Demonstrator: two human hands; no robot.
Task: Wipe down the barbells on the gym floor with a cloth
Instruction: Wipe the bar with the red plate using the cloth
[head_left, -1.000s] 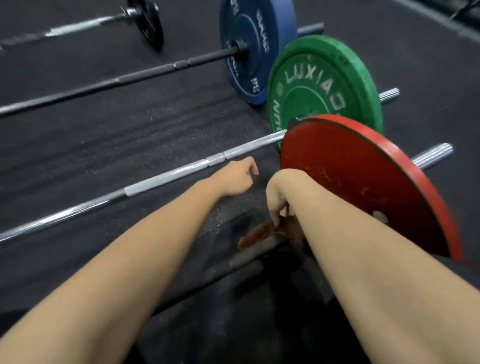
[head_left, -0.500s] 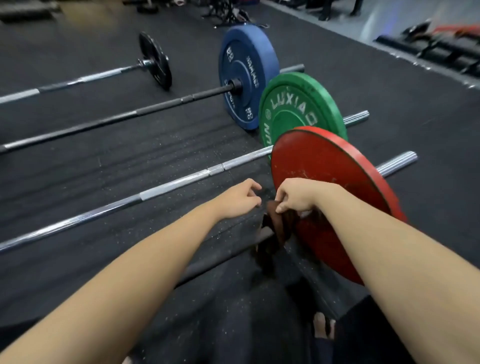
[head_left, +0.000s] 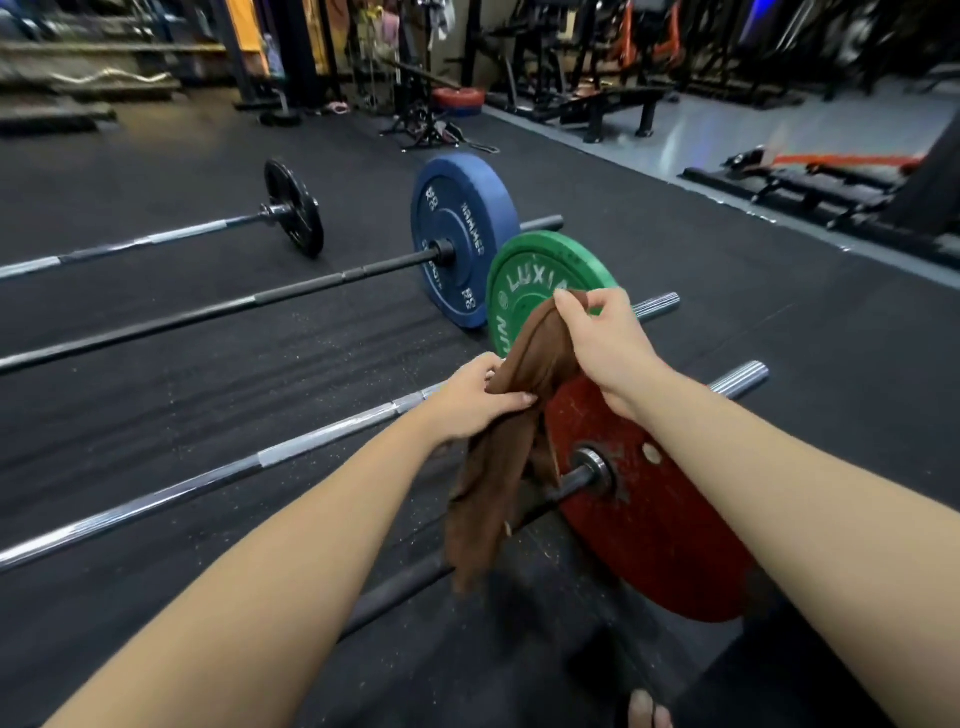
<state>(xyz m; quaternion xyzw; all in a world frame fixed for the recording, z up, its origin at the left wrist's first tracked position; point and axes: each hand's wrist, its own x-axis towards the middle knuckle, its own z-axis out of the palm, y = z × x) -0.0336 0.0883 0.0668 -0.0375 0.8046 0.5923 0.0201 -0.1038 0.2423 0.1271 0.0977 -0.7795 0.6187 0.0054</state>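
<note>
Four barbells lie side by side on the floor (head_left: 753, 322)
The nearest barbell (head_left: 395, 590) lies in front, with the second barbell (head_left: 208, 478), third barbell (head_left: 260, 301) and farthest barbell (head_left: 156, 239) behind it. Their plates sit at the right ends, and the cloth (head_left: 498, 467) hangs above the nearest.

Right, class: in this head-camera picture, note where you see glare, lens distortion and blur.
Head view: glare streaks the chrome bar; the wide lens swells both forearms toward the lower corners; the brown cloth smears at its hanging end, as does the red plate at its lower rim; the far racks sit dim and soft.
</note>
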